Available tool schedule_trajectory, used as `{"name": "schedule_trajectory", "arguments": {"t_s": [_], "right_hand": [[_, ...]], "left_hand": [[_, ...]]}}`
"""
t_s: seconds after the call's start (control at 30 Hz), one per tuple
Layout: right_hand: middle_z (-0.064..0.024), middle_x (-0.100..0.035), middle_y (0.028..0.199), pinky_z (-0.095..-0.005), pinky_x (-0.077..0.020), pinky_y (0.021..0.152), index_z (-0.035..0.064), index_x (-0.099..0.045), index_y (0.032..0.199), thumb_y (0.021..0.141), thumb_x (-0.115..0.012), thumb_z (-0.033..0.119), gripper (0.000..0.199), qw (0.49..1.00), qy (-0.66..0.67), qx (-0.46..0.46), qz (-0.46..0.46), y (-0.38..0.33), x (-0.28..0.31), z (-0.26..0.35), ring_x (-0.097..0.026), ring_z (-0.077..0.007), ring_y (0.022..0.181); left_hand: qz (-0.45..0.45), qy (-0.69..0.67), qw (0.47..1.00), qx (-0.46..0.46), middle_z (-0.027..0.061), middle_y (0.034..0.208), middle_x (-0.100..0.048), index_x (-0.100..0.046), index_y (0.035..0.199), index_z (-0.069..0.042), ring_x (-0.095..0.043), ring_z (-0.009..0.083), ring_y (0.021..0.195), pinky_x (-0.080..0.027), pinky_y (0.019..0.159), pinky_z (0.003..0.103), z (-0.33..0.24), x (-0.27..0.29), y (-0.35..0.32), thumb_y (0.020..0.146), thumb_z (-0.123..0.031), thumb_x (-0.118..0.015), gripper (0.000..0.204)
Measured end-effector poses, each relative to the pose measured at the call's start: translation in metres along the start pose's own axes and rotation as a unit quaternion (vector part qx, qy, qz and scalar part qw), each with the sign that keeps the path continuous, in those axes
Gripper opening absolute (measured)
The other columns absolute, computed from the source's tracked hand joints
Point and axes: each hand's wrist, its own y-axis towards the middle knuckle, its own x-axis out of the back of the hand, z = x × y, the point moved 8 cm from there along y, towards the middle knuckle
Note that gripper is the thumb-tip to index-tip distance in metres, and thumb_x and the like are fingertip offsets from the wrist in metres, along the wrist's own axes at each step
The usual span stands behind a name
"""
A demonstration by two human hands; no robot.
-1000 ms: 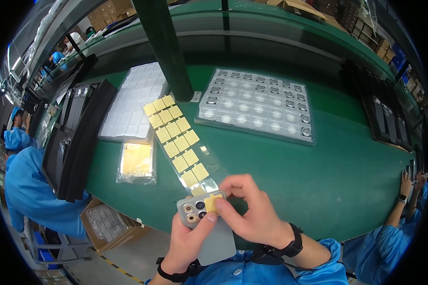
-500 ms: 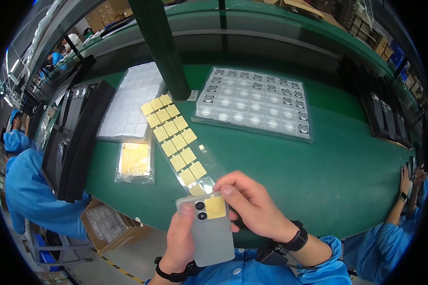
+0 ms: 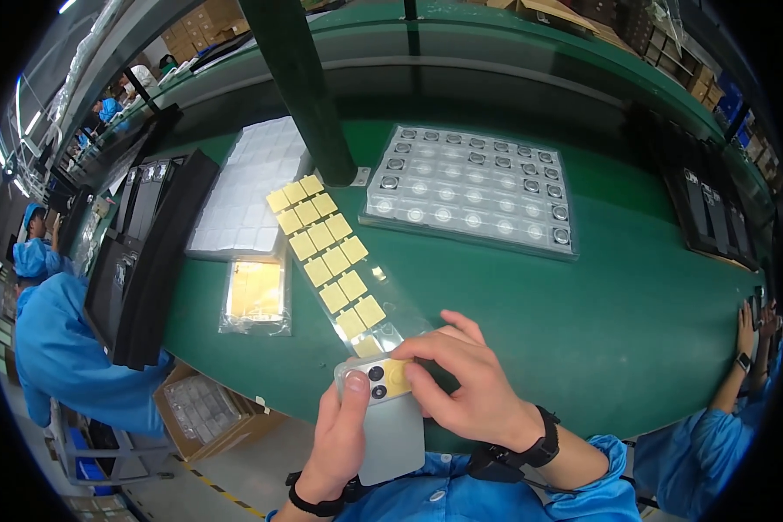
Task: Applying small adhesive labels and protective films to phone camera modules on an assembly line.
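My left hand (image 3: 337, 435) holds a silver phone back cover (image 3: 390, 426) from below, thumb resting beside its camera holes. My right hand (image 3: 461, 387) presses a small yellow square sticker (image 3: 395, 375) onto the cover's camera corner with its fingertips. Just beyond the cover, a clear strip carrying several yellow square stickers (image 3: 326, 250) runs diagonally across the green table (image 3: 635, 304).
A grey tray of small round lens parts (image 3: 470, 187) lies at the back. A white blister sheet (image 3: 248, 187) and a bagged yellow stack (image 3: 255, 294) sit left. Black trays (image 3: 148, 252) line the left edge, more at right (image 3: 709, 213). A green post (image 3: 309, 87) rises centre. Co-workers in blue sit on both sides.
The cover has shifted slightly right and nearer. My right hand's fingers moved from the strip's end onto the camera corner, now pressing the yellow sticker flat there.
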Motion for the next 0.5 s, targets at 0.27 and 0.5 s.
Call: {"name": "schedule_trajectory", "arguments": {"t_s": [0.27, 0.5], "right_hand": [[-0.0077, -0.069, 0.09, -0.0441, -0.0399, 0.098, 0.0086, -0.059, 0.112, 0.086, -0.063, 0.008, 0.027, 0.999, -0.018, -0.037, 0.002, -0.001, 0.004, 0.005, -0.067, -0.022, 0.085], [-0.0055, -0.065, 0.094, -0.0259, -0.0464, 0.077, 0.001, -0.053, 0.123, 0.093, -0.06, 0.011, 0.033, 0.936, 0.29, -0.189, 0.069, -0.009, -0.016, -0.017, -0.059, -0.0123, 0.085]], "left_hand": [[-0.038, -0.054, 0.998, 0.015, 0.0111, 0.105, -0.063, -0.052, 0.122, 0.003, -0.062, 0.0155, 0.09, -0.05, 0.076, 0.027, -0.001, 0.001, 0.005, 0.103, -0.046, -0.028, 0.058], [-0.036, -0.058, 0.998, -0.006, 0.0118, 0.11, -0.064, -0.052, 0.124, -0.001, -0.066, 0.0206, 0.092, -0.055, 0.078, 0.033, -0.002, 0.0, 0.004, 0.103, -0.046, -0.027, 0.055]]}}
